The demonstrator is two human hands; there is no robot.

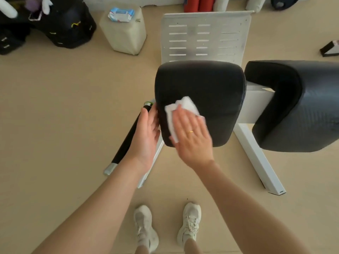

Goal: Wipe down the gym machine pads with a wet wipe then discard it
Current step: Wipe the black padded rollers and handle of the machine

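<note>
A black seat pad [211,85] of a white gym machine fills the middle of the head view. My right hand [192,136] lies flat on its near left part and presses a white wet wipe [185,107] against it, fingers straight. My left hand [146,132] rests against the pad's left edge, with its fingertips hidden behind that edge. A second, larger black pad [297,107] sits to the right.
A white perforated footplate [203,37] lies beyond the pad. A pack of wipes [121,14] rests on a pale container [124,35] at the back left. A black handle bar [128,138] slants under my left hand. White frame legs [256,158] and black bags [55,24] stand on the floor.
</note>
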